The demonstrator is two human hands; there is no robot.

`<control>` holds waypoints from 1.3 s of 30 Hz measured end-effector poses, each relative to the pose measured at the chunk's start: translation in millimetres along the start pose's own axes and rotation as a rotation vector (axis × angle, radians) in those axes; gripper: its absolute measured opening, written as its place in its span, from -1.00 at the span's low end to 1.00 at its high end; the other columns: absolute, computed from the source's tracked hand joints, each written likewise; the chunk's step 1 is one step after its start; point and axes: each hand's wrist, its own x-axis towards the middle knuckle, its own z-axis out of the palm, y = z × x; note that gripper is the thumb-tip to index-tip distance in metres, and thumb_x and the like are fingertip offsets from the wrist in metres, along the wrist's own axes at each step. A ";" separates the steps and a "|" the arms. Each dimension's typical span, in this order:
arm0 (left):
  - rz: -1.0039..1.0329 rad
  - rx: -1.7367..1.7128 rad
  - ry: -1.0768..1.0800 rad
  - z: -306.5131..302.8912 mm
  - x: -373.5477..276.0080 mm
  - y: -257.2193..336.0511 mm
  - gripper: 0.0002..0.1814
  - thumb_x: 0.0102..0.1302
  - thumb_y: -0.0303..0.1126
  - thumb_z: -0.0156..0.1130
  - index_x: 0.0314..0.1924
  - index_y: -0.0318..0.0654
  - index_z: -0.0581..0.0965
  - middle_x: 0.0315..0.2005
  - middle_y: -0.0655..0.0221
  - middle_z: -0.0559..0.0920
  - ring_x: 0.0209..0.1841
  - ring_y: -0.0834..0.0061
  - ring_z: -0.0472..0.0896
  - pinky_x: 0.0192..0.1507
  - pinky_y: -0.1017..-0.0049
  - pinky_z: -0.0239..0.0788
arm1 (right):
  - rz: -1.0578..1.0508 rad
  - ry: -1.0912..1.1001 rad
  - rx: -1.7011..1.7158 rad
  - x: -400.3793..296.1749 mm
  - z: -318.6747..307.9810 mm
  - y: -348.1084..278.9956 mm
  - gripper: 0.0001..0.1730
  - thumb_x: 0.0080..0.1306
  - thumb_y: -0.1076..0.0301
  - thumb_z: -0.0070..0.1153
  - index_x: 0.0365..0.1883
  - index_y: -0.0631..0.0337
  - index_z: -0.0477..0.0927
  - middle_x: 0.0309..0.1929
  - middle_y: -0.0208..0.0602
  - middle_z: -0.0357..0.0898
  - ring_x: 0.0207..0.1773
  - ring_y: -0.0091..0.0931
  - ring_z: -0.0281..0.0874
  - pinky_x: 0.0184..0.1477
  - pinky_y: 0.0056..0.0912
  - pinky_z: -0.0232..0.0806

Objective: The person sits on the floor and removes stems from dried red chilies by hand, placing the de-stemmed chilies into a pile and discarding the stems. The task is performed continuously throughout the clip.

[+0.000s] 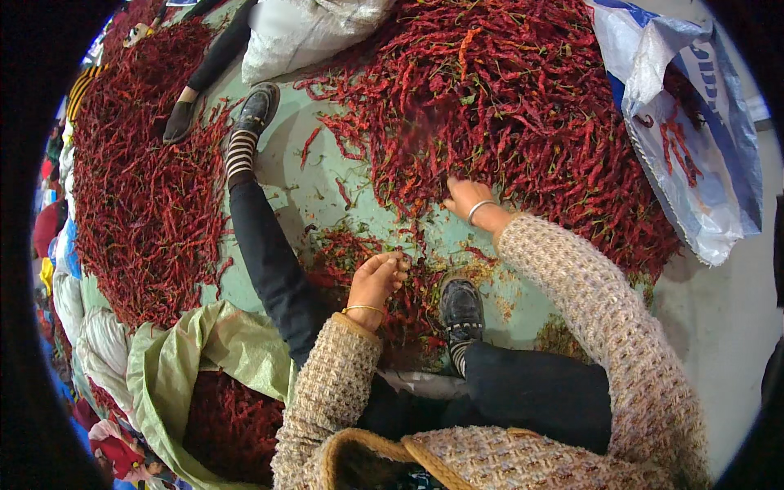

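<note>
My right hand (470,199), with a silver bangle at the wrist, reaches to the near edge of a large heap of dried red chili peppers (527,122). Its fingertips meet the peppers, and whether they grip one is hidden. Over a smaller patch of chilies and green stems (343,245) between my legs hovers my left hand (376,278). Thumb and fingers are curled together there, and no pepper shows in them. A thin gold-coloured bangle circles that wrist.
Another chili heap (153,184) lies left, beyond my outstretched leg. A green woven sack (245,349) holding chilies gapes at lower left. A white sack (312,37) stands at the top, near another person's leg (214,55). A blue-and-white bag (692,147) lies right. Loose seeds (502,300) dot the floor.
</note>
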 end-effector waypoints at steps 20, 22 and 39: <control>-0.097 -0.051 0.029 9.0 1.1 -3.8 -0.71 0.31 -0.35 0.15 0.01 -0.23 0.47 -0.25 0.44 0.59 -0.24 0.60 0.53 -0.22 0.54 0.37 | -0.129 -0.602 1.150 -91.8 -11.6 -59.8 -0.67 0.27 0.18 0.11 -0.19 0.28 0.47 -0.40 -0.40 0.59 -0.53 -0.66 0.48 -0.57 -0.66 0.28; -0.063 -0.085 0.070 6.1 4.3 -6.0 -0.77 0.29 -0.40 0.16 -0.05 -0.22 0.48 -0.35 0.46 0.59 -0.36 0.60 0.53 -0.36 0.60 0.35 | -0.110 -0.613 1.111 -93.0 -12.1 -58.5 -0.68 0.26 0.17 0.12 -0.21 0.26 0.48 -0.40 -0.41 0.59 -0.52 -0.68 0.46 -0.56 -0.67 0.28; 0.230 0.782 -0.077 -17.1 9.8 -27.5 -0.75 0.17 -0.56 0.01 -0.14 -0.36 0.53 -0.37 0.33 0.62 -0.39 0.48 0.54 -0.23 0.53 0.39 | -0.419 -0.070 0.031 -57.6 9.6 -29.4 -0.72 0.18 0.37 0.01 -0.13 0.23 0.48 -0.25 -0.09 0.56 -0.23 -0.22 0.56 -0.28 -0.21 0.44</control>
